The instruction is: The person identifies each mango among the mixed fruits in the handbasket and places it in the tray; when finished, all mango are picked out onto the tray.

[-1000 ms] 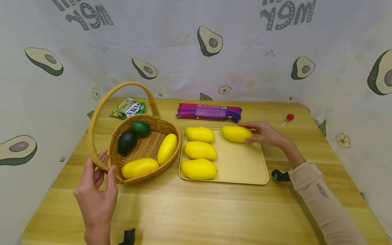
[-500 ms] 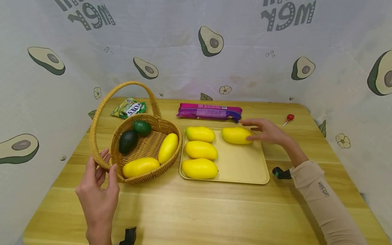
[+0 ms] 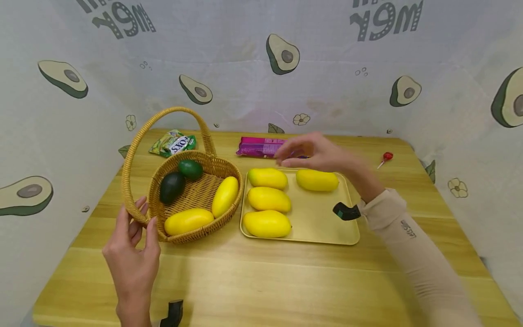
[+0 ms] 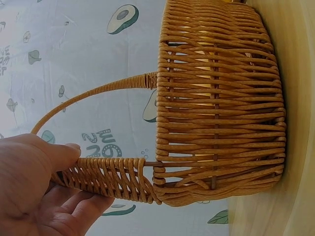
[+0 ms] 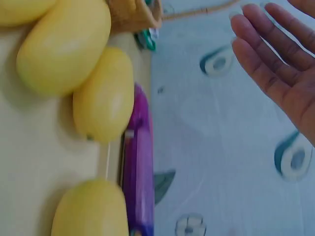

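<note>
My left hand [image 3: 132, 261] pinches the base of the handle on a wicker basket [image 3: 201, 233], thumb in front and fingers behind in the left wrist view. Inside lie a dark avocado [image 3: 172, 187], a green avocado [image 3: 190, 169] and two yellow mangoes [image 3: 189, 221]. Beside it a cream tray [image 3: 316, 220] bears a column of three mangoes [image 3: 269, 199] on its left and one mango [image 3: 317, 180] at its back right. Over the tray's far edge hovers my right hand [image 3: 316, 152], holding nothing; its fingers [image 5: 268, 54] are extended in the right wrist view.
Behind the tray lies a purple snack packet [image 3: 259, 146], partly hidden by the right hand. A green Fox's candy bag [image 3: 173, 143] sits behind the basket. Near the table's right side is a red lollipop [image 3: 386, 157]. A patterned cloth [image 3: 237, 68] backs the table.
My right hand has let go of the back-right mango, lifted and moved left toward the purple packet. That mango stays on the tray. My left hand keeps its hold on the handle.
</note>
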The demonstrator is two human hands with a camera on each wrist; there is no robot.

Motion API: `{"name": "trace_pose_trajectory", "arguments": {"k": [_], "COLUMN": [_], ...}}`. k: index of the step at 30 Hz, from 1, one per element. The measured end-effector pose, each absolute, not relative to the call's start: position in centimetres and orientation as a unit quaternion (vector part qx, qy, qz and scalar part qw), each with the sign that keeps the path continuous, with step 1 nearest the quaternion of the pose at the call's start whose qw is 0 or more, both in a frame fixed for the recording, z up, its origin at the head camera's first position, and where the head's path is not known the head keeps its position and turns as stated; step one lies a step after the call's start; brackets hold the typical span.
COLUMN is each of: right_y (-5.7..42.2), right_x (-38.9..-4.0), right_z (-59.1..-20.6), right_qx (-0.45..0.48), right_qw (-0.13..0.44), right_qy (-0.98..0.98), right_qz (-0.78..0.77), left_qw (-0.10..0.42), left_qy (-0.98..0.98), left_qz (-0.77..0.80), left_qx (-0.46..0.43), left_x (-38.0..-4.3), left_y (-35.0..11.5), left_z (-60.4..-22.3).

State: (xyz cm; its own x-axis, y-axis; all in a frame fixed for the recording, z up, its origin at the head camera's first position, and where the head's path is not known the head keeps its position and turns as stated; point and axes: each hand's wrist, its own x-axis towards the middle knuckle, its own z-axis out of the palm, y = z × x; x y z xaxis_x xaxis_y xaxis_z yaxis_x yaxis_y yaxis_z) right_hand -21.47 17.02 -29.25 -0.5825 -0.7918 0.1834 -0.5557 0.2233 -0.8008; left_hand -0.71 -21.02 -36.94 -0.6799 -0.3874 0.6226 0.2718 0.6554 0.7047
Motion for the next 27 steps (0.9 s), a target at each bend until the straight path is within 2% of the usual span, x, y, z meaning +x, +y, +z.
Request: {"name": "trace_pose_trajectory", "arguments": {"k": [5,10,16,23,27], "right_y": [8.6,3.0,0.8,-1.8,-2.1], "right_x": [-20.6,-20.1,-19.6,-18.2,-18.6], "right_z": [-29.4,-31.8,-32.2,-33.2,-32.8], "right_qx": [-0.543,-0.560,-0.543,-0.559,-0.569], "right_qw": [0.171,0.199,0.186,0.340,0.316], "right_qy": [0.743,0.758,0.759,0.713,0.729], "right_qz": [-0.353,-0.270,-0.306,-0.252,-0.212], "left_qw": [0.391,0.392,0.392,0.391,0.385], "left_qy": [-0.822,-0.821,-0.818,-0.820,-0.823], "left_qz": [-0.413,-0.415,-0.420,-0.416,-0.418], "left_qx": [0.031,0.021,0.021,0.031,0.028], "left_x": [-0.7,-0.8,-0.8,-0.7,-0.7], "left_y": [-21.2,-21.3,-21.2,-21.4,-21.3], "left_z": [-37.0,-37.1,-37.1,-37.1,-37.1]}}
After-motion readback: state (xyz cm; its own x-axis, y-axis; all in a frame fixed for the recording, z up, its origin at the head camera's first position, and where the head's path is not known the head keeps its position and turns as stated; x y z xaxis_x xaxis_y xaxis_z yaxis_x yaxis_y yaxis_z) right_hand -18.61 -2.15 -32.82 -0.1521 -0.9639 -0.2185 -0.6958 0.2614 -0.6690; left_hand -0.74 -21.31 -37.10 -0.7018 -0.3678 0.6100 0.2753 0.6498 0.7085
